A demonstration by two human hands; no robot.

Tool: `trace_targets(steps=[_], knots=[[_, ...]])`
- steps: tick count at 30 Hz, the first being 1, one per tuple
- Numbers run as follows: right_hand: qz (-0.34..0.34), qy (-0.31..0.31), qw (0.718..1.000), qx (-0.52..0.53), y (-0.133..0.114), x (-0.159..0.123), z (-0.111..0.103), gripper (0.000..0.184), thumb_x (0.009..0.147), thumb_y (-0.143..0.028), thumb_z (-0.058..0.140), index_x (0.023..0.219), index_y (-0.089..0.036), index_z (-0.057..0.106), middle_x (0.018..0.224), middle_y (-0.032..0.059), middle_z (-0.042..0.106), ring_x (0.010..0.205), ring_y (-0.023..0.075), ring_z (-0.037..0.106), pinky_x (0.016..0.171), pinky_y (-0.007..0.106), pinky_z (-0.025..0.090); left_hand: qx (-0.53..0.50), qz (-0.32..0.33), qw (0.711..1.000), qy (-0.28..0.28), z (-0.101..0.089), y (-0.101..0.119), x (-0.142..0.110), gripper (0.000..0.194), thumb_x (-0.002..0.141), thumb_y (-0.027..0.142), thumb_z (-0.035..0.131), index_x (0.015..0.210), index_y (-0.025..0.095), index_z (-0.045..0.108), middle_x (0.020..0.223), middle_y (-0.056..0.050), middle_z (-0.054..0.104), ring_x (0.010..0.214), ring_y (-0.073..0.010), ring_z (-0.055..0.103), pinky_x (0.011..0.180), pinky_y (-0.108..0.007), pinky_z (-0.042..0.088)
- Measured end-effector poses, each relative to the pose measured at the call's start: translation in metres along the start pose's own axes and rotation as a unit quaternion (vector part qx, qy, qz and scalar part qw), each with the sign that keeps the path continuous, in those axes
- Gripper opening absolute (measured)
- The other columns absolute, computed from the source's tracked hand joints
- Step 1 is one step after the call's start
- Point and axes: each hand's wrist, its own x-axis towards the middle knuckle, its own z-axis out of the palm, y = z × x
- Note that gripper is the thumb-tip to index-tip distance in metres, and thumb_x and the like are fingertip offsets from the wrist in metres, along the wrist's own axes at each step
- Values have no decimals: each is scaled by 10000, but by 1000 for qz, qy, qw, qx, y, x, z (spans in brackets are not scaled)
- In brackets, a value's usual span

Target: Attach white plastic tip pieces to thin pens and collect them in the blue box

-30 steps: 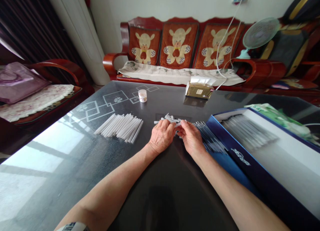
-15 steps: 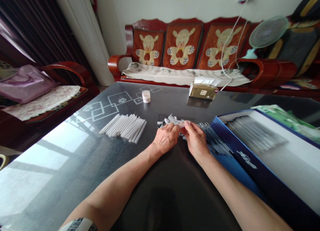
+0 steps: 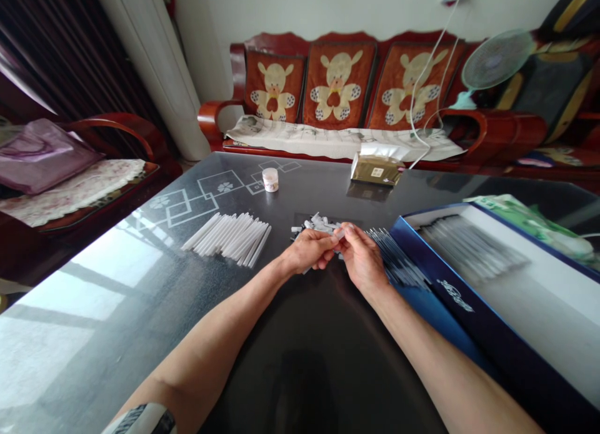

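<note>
My left hand [image 3: 309,249] is closed, its thumb and finger pinching a small whitish plastic piece [image 3: 340,234]. Fingertips of my right hand [image 3: 362,256] grip the same piece from the other side, so both hands meet at it. A bit of something pale shows under my left hand, too small to name. Just behind the hands lies a heap of small white and black plastic parts [image 3: 319,221], partly hidden by my fingers. Beside my right hand are thin dark rods like pen refills [image 3: 398,259]. White pen-barrel-like tubes [image 3: 229,237] lie in a pile to the left.
A blue box [image 3: 435,277] with a white inside stands at right, holding a row of clear-and-grey pen-like sticks [image 3: 469,246]. On the dark glossy table [image 3: 262,371] are a small round tub [image 3: 270,179] and a tissue pack [image 3: 376,168]. A green plastic package [image 3: 529,224] lies behind the box.
My left hand has turned, its fingers now curled lower beneath the thumb. Both hands stay together at the small plastic piece. The view has shifted slightly.
</note>
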Motion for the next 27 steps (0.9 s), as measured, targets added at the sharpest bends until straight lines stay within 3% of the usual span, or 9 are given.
trace_targets(steps=[4,6,8,12,15,18,21,24,27], knots=[[18,-12,1000,10,-3,1,1,259,674,-414,776,836,-241,671,787,-35,662,568,96,525,611,284,496,-113,-59,991,-41,1,1,0,421,784,565,606,771,145,576,535,63,442,377,-43,390,356,-174,276],[22,-3,1000,18,-4,3,1,294,660,-422,789,857,-239,670,803,-26,679,640,113,579,651,282,512,-50,-15,999,4,4,-2,0,392,839,522,549,718,150,568,525,55,451,390,-48,404,380,-179,300],[29,15,999,14,-4,4,1,345,665,-460,784,898,-234,666,847,-5,700,757,143,632,693,282,522,87,56,991,83,8,-7,0,363,883,447,509,670,158,566,520,42,485,426,-59,445,438,-186,346],[22,23,999,-26,0,4,1,361,689,-503,756,888,-229,631,852,-1,700,788,160,649,684,280,527,338,163,900,220,16,-16,-1,213,894,290,518,764,175,640,663,-4,631,617,-113,583,625,-218,441],[-2,39,999,-26,2,2,2,339,647,-432,805,825,-219,610,778,-22,681,732,147,639,677,281,524,431,187,845,256,20,-20,-3,211,918,297,495,843,175,650,804,-52,677,743,-156,629,688,-245,471],[-10,47,999,-24,1,0,4,308,653,-411,802,822,-215,635,777,-14,687,741,158,644,694,306,526,475,180,820,264,21,-21,-5,263,941,352,461,882,173,643,832,-71,673,734,-169,626,641,-247,467],[-14,28,999,-31,-3,-1,5,260,680,-417,780,785,-217,651,789,-6,691,764,165,647,706,308,525,435,194,843,249,20,-17,-6,280,943,335,455,798,174,631,762,-48,659,671,-137,599,626,-224,444],[-9,15,1000,-22,-5,1,2,245,675,-410,784,780,-225,661,783,-11,687,755,158,641,694,298,526,299,167,920,191,18,-11,-5,345,926,358,476,656,171,581,581,5,578,543,-90,538,565,-195,410],[3,8,1000,4,-7,1,0,264,651,-402,802,808,-234,672,776,-18,682,714,146,629,652,288,527,78,68,991,87,14,-5,-2,387,891,424,506,607,162,535,504,34,497,413,-64,460,431,-186,347]])
